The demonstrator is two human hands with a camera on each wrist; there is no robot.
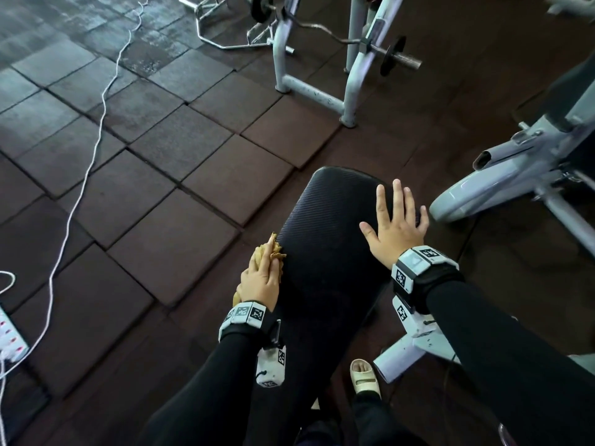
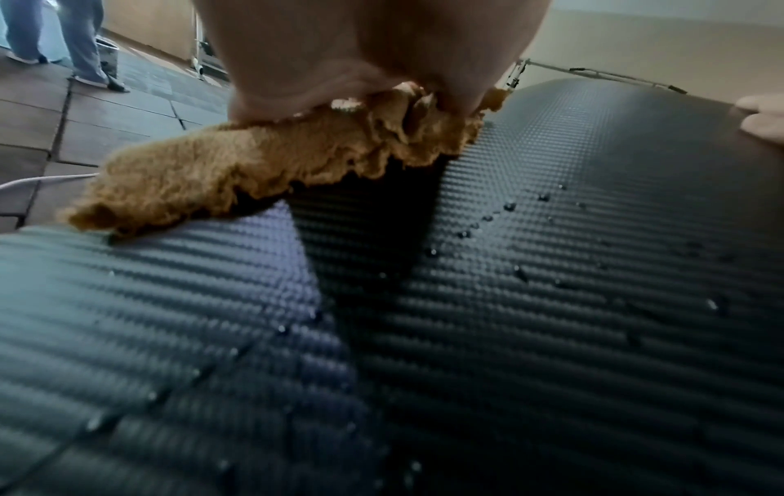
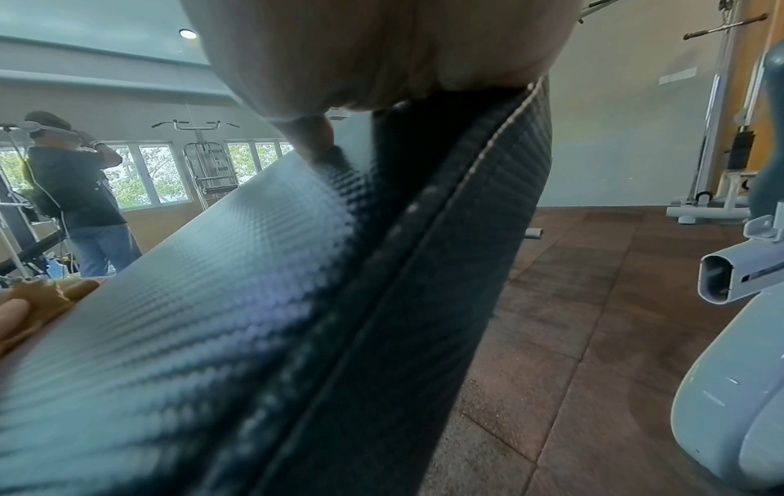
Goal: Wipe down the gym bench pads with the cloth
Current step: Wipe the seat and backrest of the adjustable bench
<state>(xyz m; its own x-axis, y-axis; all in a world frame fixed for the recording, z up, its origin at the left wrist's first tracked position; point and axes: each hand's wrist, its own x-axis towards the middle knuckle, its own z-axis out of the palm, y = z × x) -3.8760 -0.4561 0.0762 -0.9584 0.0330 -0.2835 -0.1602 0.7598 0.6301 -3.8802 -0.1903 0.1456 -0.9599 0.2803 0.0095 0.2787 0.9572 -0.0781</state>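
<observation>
The black textured bench pad (image 1: 328, 252) runs from my lap forward. My left hand (image 1: 260, 278) lies with straight fingers on a crumpled tan cloth (image 1: 273, 252) and presses it against the pad's left edge. In the left wrist view the cloth (image 2: 254, 167) bunches under my palm (image 2: 360, 50), and small water drops dot the pad (image 2: 551, 268). My right hand (image 1: 394, 226) rests flat on the pad's right side with its fingers spread and holds nothing. The right wrist view shows the pad's side seam (image 3: 424, 235) and the cloth (image 3: 46, 295) far left.
A white cable (image 1: 96, 140) snakes over the rubber floor tiles to a power strip (image 1: 9, 336). A barbell rack (image 1: 351, 59) stands ahead, a grey machine base (image 1: 483, 188) close on the right. My sandalled foot (image 1: 365, 378) is beside the bench leg (image 1: 409, 352). Another person (image 3: 76, 194) stands far left.
</observation>
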